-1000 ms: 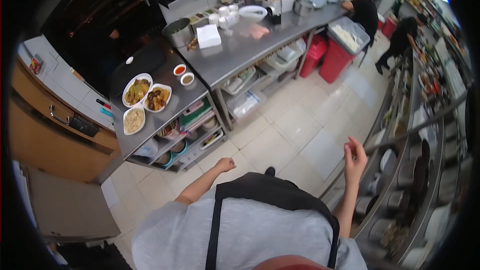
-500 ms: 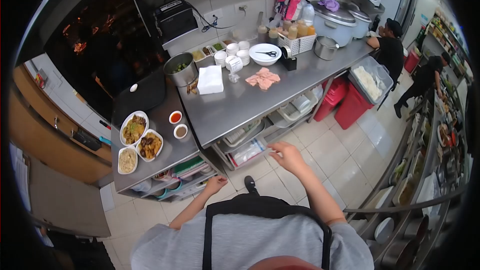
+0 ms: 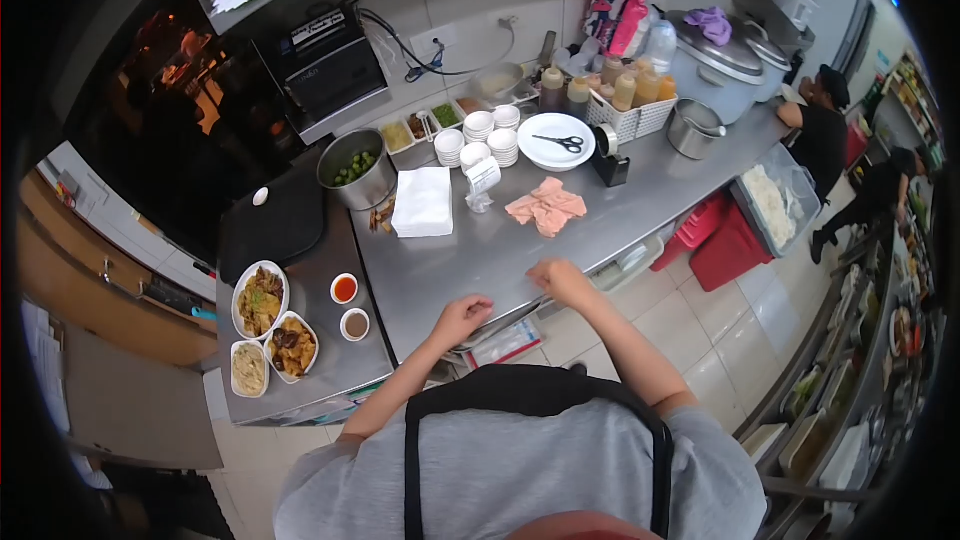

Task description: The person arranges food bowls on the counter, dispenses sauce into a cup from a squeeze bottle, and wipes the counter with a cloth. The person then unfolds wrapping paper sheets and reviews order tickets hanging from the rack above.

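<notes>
My left hand (image 3: 464, 319) hovers over the front edge of the steel counter (image 3: 440, 267), its fingers loosely bent with nothing visible in them. To its right, my right hand (image 3: 560, 281) is at the same edge, fingers loosely curled and apart, holding nothing I can see. A crumpled pink cloth (image 3: 546, 206) lies on the counter beyond my right hand. Farther back are a stack of white napkins (image 3: 422, 202), a printed paper roll (image 3: 483, 176) among stacked white cups (image 3: 450, 149), and a white plate (image 3: 535, 148) with black scissors (image 3: 560, 143) on it.
On the left section stand plates of food (image 3: 262, 300), a bowl of rice (image 3: 249, 368) and two sauce cups (image 3: 344, 288). A pot of green vegetables (image 3: 357, 170) is behind. Sauce bottles (image 3: 624, 92) fill a basket. Red bins (image 3: 728, 252) and two people (image 3: 822, 130) are at right.
I have come closer to the counter. Both hands have risen from above the floor to the counter's front edge and moved closer together.
</notes>
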The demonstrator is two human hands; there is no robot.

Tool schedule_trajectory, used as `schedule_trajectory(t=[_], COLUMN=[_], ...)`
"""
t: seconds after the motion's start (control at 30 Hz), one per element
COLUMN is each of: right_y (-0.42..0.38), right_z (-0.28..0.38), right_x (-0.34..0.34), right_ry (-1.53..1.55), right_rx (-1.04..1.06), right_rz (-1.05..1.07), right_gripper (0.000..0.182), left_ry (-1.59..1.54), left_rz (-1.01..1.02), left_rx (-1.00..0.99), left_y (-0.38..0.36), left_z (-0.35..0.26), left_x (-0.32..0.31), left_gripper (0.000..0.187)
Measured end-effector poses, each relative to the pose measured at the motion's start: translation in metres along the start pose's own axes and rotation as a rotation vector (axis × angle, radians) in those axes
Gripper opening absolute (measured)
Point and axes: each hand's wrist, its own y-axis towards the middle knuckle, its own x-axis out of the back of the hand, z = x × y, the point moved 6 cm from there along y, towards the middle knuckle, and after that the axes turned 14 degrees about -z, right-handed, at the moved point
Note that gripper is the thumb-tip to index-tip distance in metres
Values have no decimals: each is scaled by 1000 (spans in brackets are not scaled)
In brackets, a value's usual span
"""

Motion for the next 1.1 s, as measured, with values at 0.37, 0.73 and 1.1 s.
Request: schedule_trajectory(t=[0.37, 0.73, 1.1], right_y=[120, 289, 418], right_z=[-141, -150, -314], right_x=[-11, 34, 253], right_ry=[-17, 175, -198], right_rx=[-23, 278, -121], right_rz=[76, 48, -458], right_gripper=[14, 11, 37], left_ry=[-163, -22, -89], left_rz=[-198, -543, -829], left_rx=[210, 415, 530], left_y=[70, 71, 42], left_z=[4, -18, 11], left_x=[-70, -67, -5], left_gripper=[19, 19, 18])
